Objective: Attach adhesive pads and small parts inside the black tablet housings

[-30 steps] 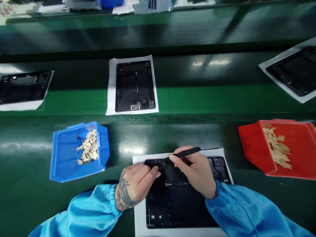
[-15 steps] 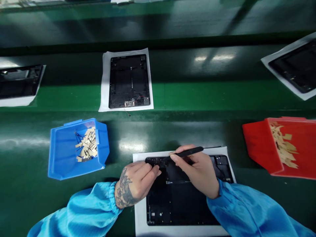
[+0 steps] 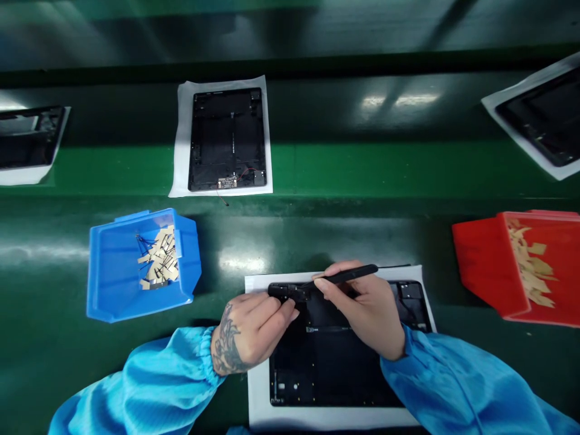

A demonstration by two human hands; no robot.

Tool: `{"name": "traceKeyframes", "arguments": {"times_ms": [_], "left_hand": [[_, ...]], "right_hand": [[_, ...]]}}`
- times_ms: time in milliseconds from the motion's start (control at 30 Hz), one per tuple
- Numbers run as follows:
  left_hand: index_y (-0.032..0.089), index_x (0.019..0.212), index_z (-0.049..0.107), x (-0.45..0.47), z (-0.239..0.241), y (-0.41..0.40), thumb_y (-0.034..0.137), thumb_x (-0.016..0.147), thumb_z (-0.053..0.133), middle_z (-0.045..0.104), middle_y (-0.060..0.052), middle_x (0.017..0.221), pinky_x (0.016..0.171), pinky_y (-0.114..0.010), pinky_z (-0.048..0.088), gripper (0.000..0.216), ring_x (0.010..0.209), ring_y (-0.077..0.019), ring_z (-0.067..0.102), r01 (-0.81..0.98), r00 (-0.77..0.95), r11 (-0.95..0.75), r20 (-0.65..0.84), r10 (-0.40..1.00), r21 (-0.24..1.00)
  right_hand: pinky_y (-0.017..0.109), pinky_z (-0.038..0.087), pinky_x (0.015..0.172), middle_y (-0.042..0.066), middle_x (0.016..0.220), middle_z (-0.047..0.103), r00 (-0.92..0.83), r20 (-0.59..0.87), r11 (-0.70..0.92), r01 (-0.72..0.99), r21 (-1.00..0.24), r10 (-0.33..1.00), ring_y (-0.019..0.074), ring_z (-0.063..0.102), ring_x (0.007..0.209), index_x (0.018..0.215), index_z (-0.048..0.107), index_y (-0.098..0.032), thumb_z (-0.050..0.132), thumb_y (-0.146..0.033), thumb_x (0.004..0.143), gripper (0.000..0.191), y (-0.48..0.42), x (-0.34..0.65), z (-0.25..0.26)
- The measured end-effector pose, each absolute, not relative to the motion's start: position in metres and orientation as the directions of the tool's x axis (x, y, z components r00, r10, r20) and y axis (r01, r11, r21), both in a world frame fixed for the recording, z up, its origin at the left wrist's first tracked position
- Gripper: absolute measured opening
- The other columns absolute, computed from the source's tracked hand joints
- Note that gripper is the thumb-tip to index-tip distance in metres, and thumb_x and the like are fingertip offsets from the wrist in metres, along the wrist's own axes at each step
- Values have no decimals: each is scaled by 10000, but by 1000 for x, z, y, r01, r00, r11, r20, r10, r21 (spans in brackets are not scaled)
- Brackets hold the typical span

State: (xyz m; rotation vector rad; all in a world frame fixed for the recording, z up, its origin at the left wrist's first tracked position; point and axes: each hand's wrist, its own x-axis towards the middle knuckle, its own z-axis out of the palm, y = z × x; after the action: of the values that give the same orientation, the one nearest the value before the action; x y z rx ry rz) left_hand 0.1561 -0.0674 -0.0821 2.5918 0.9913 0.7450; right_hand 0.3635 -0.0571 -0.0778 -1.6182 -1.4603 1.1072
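Note:
A black tablet back housing [image 3: 338, 368] lies open on a white sheet [image 3: 259, 417] in front of me. My right hand [image 3: 367, 308] grips black tweezers [image 3: 351, 274] like a pen, their tip pointing down and left to the housing's upper left corner. At that same corner is my left hand [image 3: 256, 329], thumb and fingers pinched together against the housing's inside. Whatever lies between those fingers is too small and dark to make out. A thin flat cable [image 3: 328, 330] runs across the housing between both hands.
At the left stands a blue bin [image 3: 118, 272] with pale tabs and thin black wires. A red bin [image 3: 480, 260] with pale pieces is at the right. Farther back, more tablet housings [image 3: 226, 139] lie on white sheets along the green surface.
The camera view has shifted slightly, so the background sits a little higher. Both hands stay at the corner, and the tweezers have barely moved.

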Motion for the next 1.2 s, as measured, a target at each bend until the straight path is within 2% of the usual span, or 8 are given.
{"name": "traceKeyframes", "arguments": {"times_ms": [1200], "left_hand": [[88,979,594,156,-81,-67,98,813,591,598,-18,644,512,-253,451,167,557,-119,532,557,628,-713,345,697,426]], "right_hand": [[215,483,525,-10,753,644,-24,-151,-122,471,-874,988,104,575,554,836,637,-210,648,-311,824,102,-58,362,-77]]}}
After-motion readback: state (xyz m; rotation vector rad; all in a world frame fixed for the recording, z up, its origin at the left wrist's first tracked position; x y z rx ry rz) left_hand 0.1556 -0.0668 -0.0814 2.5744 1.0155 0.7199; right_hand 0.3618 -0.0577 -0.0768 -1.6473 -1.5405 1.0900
